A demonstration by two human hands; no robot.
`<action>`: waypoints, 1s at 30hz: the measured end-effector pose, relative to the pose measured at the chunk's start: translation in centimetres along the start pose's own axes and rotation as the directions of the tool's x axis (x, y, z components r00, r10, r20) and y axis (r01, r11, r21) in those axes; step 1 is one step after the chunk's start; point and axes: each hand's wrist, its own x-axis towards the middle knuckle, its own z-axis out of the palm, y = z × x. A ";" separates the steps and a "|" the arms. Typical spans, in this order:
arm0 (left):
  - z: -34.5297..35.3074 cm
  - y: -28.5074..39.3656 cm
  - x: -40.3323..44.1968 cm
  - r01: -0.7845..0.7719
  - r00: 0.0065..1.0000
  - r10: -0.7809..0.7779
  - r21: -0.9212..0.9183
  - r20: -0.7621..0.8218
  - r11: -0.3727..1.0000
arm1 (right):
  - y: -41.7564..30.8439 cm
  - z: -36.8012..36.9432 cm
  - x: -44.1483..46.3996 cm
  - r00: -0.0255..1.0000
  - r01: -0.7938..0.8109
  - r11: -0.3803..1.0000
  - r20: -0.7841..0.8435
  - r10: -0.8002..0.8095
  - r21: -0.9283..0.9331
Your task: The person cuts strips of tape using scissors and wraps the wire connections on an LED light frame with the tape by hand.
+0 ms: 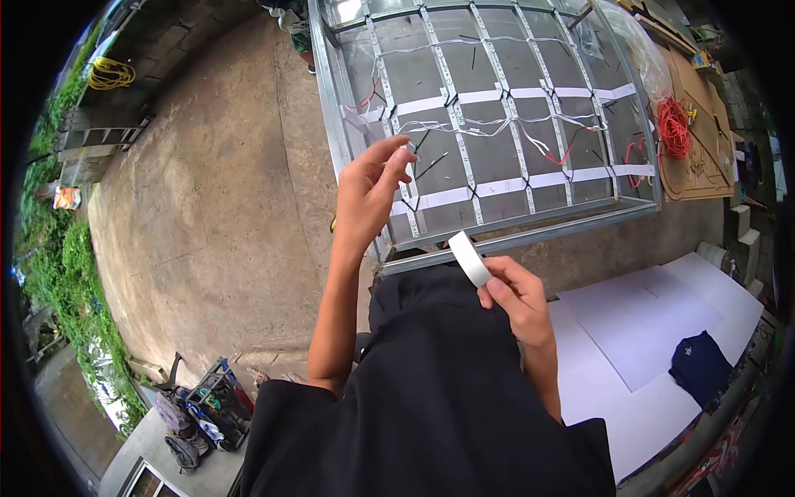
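A roll of white tape [469, 259] is gripped between the thumb and fingers of my right hand [517, 300], near the front edge of the metal frame [522, 238]. My left hand [377, 186] is raised over the frame's left part, thumb and fingers pinched together on a small whitish piece too small to name. Beneath it run LED strips [460, 145], white cross bands [489, 96] and white wires [489, 128], with black ties at several crossings. Red wires [567, 153] show among the strips.
Coiled red cable [675, 130] lies on brown board [704, 153] at the right. White sheets [638, 331] and dark folded cloth [701, 369] are at lower right. A rack with bags [207, 414] stands lower left. Part of another person [296, 29] shows at the top.
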 end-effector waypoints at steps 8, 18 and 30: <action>7.4 2.3 -4.3 -0.571 0.787 0.480 0.162 0.388 0.805 | -3.0 -5.2 3.0 0.996 -0.051 0.994 0.075 0.044 0.093; 7.3 -0.4 -7.1 -0.471 0.851 0.465 -0.036 0.245 0.881 | -3.8 -3.0 2.4 0.985 -0.116 0.992 0.124 0.121 -0.045; -0.3 0.2 -9.8 -0.119 0.871 0.379 -0.614 0.313 0.780 | -3.0 6.2 1.0 0.966 0.233 0.970 -0.095 -0.238 -0.067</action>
